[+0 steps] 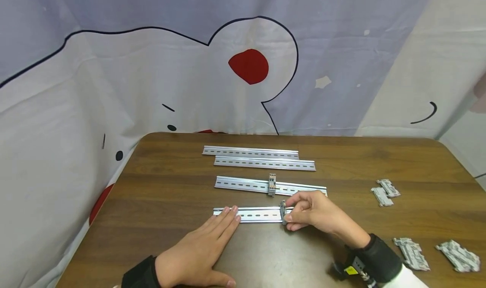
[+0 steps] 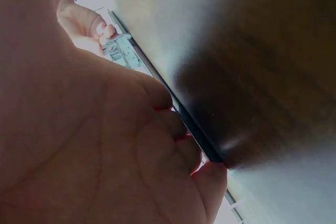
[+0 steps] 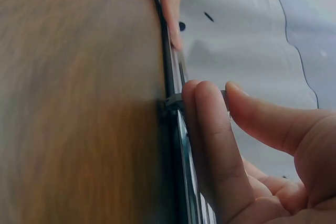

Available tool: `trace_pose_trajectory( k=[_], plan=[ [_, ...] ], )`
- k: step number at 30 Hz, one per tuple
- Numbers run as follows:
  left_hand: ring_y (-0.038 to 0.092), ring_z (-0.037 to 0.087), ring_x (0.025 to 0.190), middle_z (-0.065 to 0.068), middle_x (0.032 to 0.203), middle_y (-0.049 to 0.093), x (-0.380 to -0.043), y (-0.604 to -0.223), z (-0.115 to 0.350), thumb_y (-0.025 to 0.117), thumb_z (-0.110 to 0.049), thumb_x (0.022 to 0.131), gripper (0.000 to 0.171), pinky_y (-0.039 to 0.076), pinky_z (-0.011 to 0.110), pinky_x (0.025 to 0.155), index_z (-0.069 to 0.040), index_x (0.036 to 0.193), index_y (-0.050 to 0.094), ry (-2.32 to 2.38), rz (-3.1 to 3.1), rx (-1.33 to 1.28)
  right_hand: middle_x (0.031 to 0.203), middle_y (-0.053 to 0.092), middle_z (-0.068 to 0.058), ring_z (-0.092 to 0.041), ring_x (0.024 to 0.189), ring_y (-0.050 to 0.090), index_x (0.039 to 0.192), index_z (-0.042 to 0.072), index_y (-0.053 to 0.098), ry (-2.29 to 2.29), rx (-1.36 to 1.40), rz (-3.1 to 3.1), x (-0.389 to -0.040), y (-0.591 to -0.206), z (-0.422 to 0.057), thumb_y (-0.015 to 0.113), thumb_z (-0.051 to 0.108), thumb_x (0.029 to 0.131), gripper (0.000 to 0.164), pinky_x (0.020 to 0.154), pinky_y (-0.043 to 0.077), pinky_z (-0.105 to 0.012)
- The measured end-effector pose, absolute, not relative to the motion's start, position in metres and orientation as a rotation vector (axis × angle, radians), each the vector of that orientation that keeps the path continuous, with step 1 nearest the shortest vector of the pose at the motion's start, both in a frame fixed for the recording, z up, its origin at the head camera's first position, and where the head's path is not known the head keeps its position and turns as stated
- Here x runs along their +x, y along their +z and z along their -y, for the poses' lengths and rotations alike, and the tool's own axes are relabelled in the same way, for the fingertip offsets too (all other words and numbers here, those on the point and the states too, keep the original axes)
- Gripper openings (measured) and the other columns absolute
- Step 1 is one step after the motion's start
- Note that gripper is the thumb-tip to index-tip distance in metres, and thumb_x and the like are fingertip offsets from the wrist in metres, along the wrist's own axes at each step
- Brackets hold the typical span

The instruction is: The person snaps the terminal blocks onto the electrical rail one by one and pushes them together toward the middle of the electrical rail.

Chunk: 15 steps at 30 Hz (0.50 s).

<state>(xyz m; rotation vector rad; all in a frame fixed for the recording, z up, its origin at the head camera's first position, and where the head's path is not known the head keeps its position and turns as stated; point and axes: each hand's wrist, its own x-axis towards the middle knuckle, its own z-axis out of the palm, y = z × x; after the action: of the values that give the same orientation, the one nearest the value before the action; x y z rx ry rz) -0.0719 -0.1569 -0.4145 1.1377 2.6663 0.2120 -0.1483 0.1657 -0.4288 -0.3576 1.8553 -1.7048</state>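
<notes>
A slotted metal DIN rail (image 1: 262,215) lies nearest on the table. My left hand (image 1: 201,248) rests with straight fingers on the rail's left end. On the rail's right part stands a thin grey terminal block (image 1: 283,212), pinched between the thumb and fingers of my right hand (image 1: 313,212). In the right wrist view the block (image 3: 173,102) sits across the rail edge; whether it is fully clipped cannot be told. The left wrist view shows the left palm (image 2: 105,129) close up, with the block (image 2: 122,52) beyond it.
Behind lies another rail (image 1: 243,184) with terminal blocks (image 1: 271,184) mounted on it. Two bare rails (image 1: 264,162) lie farther back. Small piles of terminal blocks (image 1: 411,253) are on the right, with more blocks (image 1: 458,256) beside them. A printed curtain (image 1: 171,77) hangs behind the table.
</notes>
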Motion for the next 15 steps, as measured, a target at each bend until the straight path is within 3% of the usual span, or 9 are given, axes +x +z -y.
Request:
trace_pose_trajectory(
  k=[15],
  plan=[
    [0.005, 0.03, 0.15, 0.016, 0.163, 0.001, -0.071, -0.414, 0.155, 0.047, -0.083, 0.077, 0.119, 0.024, 0.048, 0.117, -0.002, 0.156, 0.011, 0.168, -2.684, 1.124, 0.084, 0.068, -0.023, -0.035, 0.077, 0.071, 0.108, -0.013, 0.053, -1.714, -0.383, -1.888, -0.146, -0.433, -0.136, 0.073, 0.004, 0.085, 0.035, 0.071, 0.059, -0.044]
  ],
)
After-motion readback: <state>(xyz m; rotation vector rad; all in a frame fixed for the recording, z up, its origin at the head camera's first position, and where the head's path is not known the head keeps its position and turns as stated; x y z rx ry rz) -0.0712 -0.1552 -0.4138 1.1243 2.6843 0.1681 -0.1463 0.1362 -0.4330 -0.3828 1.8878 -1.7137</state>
